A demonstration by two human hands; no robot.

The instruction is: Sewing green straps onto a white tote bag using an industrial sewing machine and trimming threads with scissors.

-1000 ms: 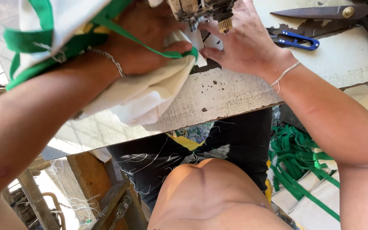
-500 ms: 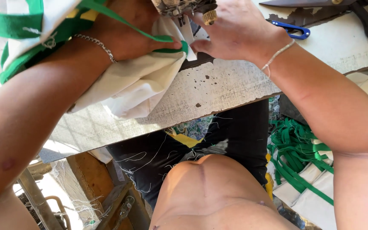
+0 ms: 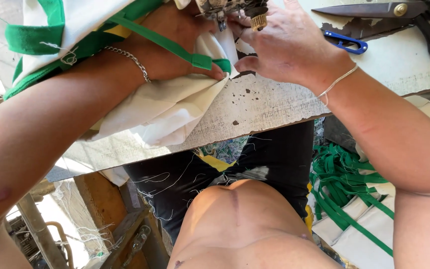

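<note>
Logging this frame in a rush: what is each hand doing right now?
Left hand: closed on the white cloth with its green strap.
Right hand: fingers bent, resting at the sewing machine foot; any grip cannot be told.

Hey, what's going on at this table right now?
A person sits at a worn white table, working white fabric with green trim at a sewing machine's needle area. The left hand presses the fabric and a green strap; the right hand rests beside the needle. Large scissors and blue snips lie nearby.
</note>
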